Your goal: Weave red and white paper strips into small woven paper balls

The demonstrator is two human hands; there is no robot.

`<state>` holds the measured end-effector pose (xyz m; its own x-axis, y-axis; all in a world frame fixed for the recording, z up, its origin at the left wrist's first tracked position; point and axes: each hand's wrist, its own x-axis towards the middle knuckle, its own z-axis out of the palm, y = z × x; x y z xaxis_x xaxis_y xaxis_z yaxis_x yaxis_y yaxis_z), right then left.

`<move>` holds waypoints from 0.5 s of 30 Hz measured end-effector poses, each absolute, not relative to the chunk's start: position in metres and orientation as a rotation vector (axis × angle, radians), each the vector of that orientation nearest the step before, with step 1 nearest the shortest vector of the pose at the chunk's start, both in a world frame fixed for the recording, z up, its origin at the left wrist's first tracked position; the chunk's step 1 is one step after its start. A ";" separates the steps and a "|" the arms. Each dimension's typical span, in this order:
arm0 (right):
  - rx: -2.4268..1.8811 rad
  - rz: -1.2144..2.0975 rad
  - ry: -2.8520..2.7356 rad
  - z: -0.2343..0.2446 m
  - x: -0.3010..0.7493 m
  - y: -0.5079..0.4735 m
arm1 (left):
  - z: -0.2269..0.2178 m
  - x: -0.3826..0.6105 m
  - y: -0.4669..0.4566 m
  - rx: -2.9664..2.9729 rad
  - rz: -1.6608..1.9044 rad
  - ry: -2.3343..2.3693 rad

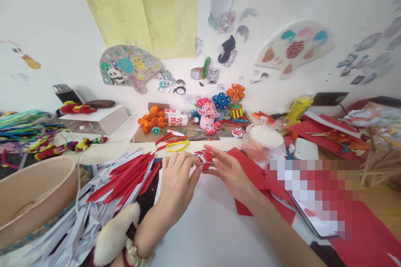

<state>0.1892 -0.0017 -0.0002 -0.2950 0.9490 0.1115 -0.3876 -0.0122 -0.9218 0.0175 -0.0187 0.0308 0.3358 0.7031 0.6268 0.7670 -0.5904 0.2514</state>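
Observation:
My left hand point(178, 177) and my right hand point(228, 171) meet over the white table at the middle of the view. Both pinch a small red and white folded paper piece point(205, 157) between their fingertips. My left fingers are curled against it from the left. On the other side, my right thumb and forefinger hold it while the other fingers stretch out. A pale scrunchie sits on my left wrist. Red paper sheets point(250, 175) lie under and beside my right hand.
Red and white paper strips point(125, 175) are heaped at the left, beside a tan bowl point(34, 192). Yellow-handled scissors point(177, 145) lie beyond my hands. Paper flowers point(219, 104), a glue bottle point(178, 120), a bagged white roll point(265, 137) and pipe cleaners point(28, 133) fill the back.

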 end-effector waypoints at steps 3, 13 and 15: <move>-0.664 1.716 -1.088 -0.001 0.190 0.000 | 0.031 0.017 -0.018 -2.500 -1.058 -1.332; -0.691 1.533 -1.127 0.001 0.185 -0.003 | 0.038 0.014 -0.017 -2.496 -1.360 -1.505; -0.705 1.513 -1.170 0.001 0.185 -0.003 | 0.038 0.015 -0.018 -2.524 -1.332 -1.505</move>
